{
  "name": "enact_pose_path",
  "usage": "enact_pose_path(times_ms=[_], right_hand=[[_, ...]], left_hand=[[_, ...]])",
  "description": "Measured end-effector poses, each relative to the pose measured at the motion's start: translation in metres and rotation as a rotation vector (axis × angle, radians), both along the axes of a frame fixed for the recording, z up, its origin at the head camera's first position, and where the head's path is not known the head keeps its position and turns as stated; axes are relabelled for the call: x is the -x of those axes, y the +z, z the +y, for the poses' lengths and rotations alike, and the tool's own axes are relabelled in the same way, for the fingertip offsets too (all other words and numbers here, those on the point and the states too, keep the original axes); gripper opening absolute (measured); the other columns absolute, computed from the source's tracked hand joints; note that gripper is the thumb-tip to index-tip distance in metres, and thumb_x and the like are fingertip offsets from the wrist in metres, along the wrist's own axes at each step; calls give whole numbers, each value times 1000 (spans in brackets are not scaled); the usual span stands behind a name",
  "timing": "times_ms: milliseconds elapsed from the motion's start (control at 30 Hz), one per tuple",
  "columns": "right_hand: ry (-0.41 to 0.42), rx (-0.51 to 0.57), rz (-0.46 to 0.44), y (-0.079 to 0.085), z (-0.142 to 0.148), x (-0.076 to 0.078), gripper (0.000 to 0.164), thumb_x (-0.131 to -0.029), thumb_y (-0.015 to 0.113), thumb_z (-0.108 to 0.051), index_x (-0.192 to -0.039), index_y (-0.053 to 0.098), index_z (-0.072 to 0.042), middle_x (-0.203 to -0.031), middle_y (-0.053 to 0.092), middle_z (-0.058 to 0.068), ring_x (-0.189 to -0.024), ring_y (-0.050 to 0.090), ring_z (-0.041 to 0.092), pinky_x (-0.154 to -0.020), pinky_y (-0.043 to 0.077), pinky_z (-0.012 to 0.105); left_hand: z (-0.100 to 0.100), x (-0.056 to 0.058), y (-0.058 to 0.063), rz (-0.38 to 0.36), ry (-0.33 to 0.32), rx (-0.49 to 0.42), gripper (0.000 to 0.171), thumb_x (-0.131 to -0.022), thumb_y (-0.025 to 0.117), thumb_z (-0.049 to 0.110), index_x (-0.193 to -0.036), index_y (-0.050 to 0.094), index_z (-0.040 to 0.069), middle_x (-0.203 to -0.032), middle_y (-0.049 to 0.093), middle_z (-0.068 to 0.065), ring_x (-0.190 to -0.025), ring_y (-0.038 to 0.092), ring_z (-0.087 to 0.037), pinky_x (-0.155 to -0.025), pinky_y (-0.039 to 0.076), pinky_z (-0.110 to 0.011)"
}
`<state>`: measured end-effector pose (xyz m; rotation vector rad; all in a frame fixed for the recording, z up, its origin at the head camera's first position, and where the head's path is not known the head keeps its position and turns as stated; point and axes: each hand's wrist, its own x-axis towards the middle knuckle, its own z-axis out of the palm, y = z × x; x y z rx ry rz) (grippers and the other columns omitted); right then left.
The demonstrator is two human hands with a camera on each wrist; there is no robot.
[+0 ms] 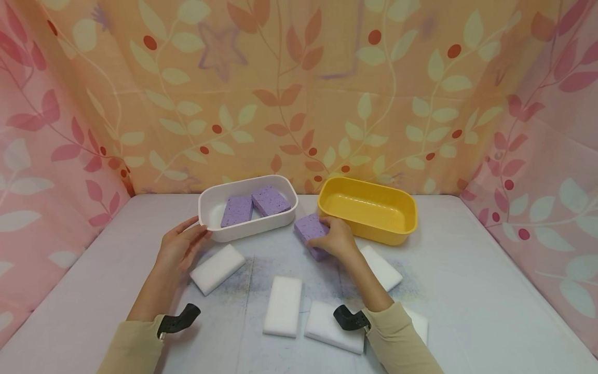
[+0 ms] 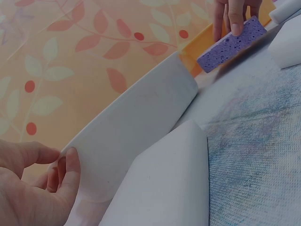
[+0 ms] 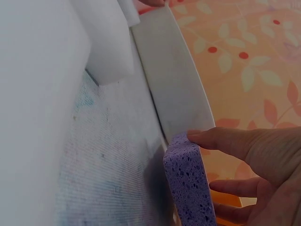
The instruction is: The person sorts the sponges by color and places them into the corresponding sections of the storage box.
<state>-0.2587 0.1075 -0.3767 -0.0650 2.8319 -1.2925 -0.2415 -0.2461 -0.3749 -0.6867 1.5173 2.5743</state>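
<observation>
My right hand [image 1: 337, 238] grips a purple sponge [image 1: 310, 228] between thumb and fingers, in front of the gap between the two bins. In the right wrist view the thumb presses one edge of this speckled sponge [image 3: 189, 183], which is tilted over the table. My left hand [image 1: 179, 246] pinches the rim at the near left corner of a white bin [image 1: 254, 231]; the left wrist view shows thumb and fingertips meeting at that rim. Two more purple sponges [image 1: 236, 210] lie inside the white bin.
A yellow bin [image 1: 374, 228] with nothing inside stands at the back right. Several white sponges lie about the table: one by the left hand [image 1: 218, 269], one in the middle [image 1: 283, 306], others [image 1: 382, 267] around the right forearm. Floral cloth [image 1: 299, 93] encloses the back and sides.
</observation>
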Motion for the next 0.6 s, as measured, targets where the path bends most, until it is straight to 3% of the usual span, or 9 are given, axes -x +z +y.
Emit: enact_pose_path(times_ms=[600], right_hand=[[4,2,35,21,-9,-9,78,-82,92,-17,-147,56,7,-150,57,27,-139,53,41,-121,40,53]], left_hand=[[0,-2,3,-21,10,-34,69,-106,58,2,-167,31,17,-137,51,-2,-99,70,-11,-90,61,-24]])
